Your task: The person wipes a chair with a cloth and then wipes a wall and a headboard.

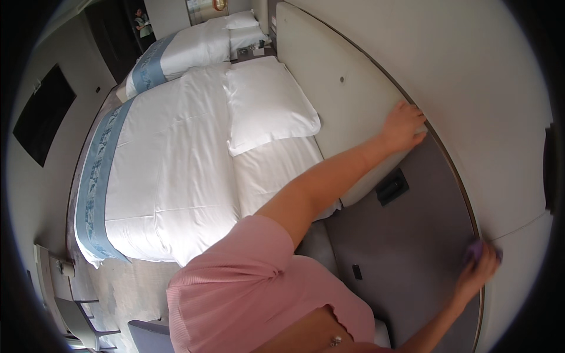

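Observation:
My left hand point(404, 126) rests on the upper corner of the cream padded headboard point(337, 88), its fingers spread towards the thin metal trim point(459, 176). My right hand point(479, 269) holds a purple cloth point(473, 253) against that trim, where the grey-brown wall panel point(397, 247) meets the pale wall point(499, 145). Hand and cloth are slightly blurred, and the fingers hide part of the cloth. A black socket plate point(392, 187) is set in the panel between my two arms. Lower down is a small dark fitting point(356, 272).
Beside me is a bed point(185, 167) with white bedding, a pillow point(271, 103) and a blue runner point(95, 189). Past it are a nightstand point(251, 53) and a second bed point(198, 46). A person point(143, 28) stands by the far doorway. Chairs point(148, 337) are behind me.

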Available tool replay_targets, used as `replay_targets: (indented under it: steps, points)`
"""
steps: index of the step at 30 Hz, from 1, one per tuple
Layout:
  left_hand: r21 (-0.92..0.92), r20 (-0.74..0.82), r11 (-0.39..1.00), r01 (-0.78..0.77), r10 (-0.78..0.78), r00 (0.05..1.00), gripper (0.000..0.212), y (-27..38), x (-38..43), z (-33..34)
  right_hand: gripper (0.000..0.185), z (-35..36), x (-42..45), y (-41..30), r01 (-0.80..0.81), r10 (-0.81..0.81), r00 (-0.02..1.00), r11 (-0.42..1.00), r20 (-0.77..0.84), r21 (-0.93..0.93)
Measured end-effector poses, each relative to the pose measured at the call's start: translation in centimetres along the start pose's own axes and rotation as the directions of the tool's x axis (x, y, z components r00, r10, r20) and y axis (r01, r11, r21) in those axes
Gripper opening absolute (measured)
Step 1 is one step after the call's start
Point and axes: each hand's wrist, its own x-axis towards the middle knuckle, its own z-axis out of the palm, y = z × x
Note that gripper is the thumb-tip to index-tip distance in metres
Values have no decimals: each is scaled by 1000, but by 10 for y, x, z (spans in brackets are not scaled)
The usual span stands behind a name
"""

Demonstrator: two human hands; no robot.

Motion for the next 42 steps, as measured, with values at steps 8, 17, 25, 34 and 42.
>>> replay_targets:
  steps: [8,17,25,34,42]
  points:
    - [-77,-126,993,-94,83,989,30,-7,6,19,24,-91,-138,80,-477,309,875,687,-374,-548]
    - [171,3,973,-152,153,988,35,-6,9,5,27,45,-21,-52,174,-184,976,981,-119,-90]
    - [161,33,983,-85,81,996,35,-16,3,6,36,-41,-132,55,-269,38,886,854,-463,-445]
    - [199,42,975,-100,94,995,35,-10,7,6,38,46,-104,1,-629,450,263,751,-854,201]
    - [144,20,981,-132,131,991,34,-20,7,11,49,40,-156,6,-210,128,895,966,-428,-150]
